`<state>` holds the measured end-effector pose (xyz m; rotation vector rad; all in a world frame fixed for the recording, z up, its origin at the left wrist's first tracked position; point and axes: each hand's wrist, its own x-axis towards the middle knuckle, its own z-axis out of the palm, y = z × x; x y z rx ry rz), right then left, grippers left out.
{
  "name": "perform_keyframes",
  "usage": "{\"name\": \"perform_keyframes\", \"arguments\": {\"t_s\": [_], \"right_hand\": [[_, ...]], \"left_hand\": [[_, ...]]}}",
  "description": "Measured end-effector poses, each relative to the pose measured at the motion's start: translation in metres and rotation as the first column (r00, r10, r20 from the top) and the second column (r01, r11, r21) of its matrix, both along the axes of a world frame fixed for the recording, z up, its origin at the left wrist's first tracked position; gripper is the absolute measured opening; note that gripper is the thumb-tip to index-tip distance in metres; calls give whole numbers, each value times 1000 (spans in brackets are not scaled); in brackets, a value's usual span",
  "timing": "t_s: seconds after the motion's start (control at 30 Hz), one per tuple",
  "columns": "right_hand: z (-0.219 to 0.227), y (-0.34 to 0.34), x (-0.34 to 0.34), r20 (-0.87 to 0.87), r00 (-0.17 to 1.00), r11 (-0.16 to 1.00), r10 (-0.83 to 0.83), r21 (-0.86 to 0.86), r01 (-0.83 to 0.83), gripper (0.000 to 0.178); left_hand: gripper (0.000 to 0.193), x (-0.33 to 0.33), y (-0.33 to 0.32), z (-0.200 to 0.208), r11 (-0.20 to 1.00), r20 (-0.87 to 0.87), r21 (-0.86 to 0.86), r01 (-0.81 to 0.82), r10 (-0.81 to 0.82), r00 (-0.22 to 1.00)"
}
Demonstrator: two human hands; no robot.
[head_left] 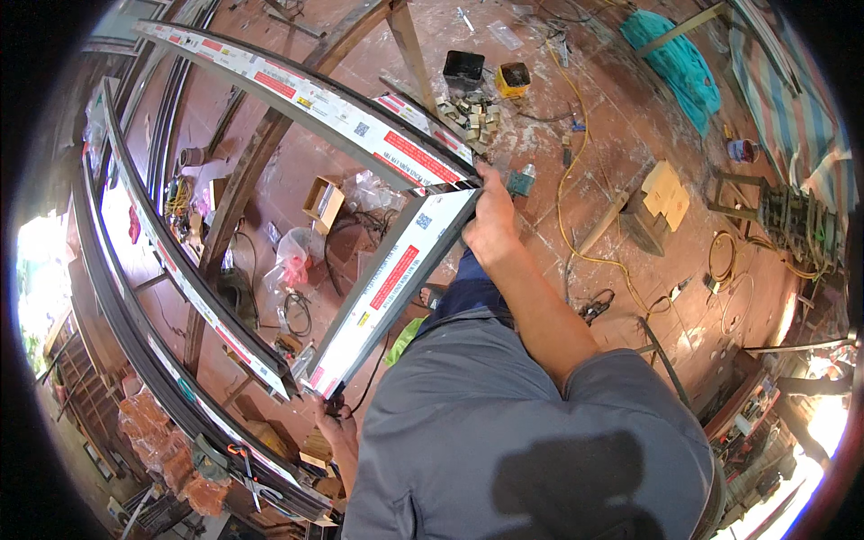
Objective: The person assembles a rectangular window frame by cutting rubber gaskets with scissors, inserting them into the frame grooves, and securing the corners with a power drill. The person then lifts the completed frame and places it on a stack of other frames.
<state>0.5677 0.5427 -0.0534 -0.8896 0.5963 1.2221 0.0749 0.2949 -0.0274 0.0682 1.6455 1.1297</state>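
Observation:
My right hand [493, 216] is closed around the corner where two metal profiles meet at a mitred angle. The short profile [378, 292], faced with white and red protective film, slants down from that corner toward my body. From the same corner a long profile [328, 110], with similar film and dark edges, runs to the far left; a thin dark line shows at the joint. My left hand [337, 427] grips the lower end of the short profile, its fingers partly hidden beneath. Further left, another filmed profile [184, 283] lies on a wooden support [229, 211].
Orange-handled pliers [241, 450] rest on dark profiles at lower left. An open cardboard box [322, 200] and cables are on the tiled floor. Metal blocks [468, 119], a black bucket [463, 68] and a yellow bucket [513, 79] stand ahead. A yellow hose [585, 162] crosses the right side.

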Motion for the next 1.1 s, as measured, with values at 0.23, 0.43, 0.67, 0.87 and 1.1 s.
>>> {"name": "perform_keyframes", "arguments": {"t_s": [0.23,0.43,0.67,0.87,1.1], "right_hand": [[21,-1,-3,-36,998,989,48,144,-43,30],[-10,1,-3,-20,1000,993,15,113,-13,28],[-22,-5,-9,8,991,988,130,84,-130,32],[-14,-9,-10,54,963,952,264,147,-269,40],[-21,-8,-8,70,941,929,332,150,-339,48]], "left_hand": [[36,-5,1,-3,978,73,51,-200,197,978],[36,17,6,2,966,-20,149,-211,216,976],[27,15,-9,10,916,-54,174,-361,375,926],[26,7,-18,1,893,24,262,-367,374,927],[26,10,-18,-3,859,109,293,-420,407,907]]}}
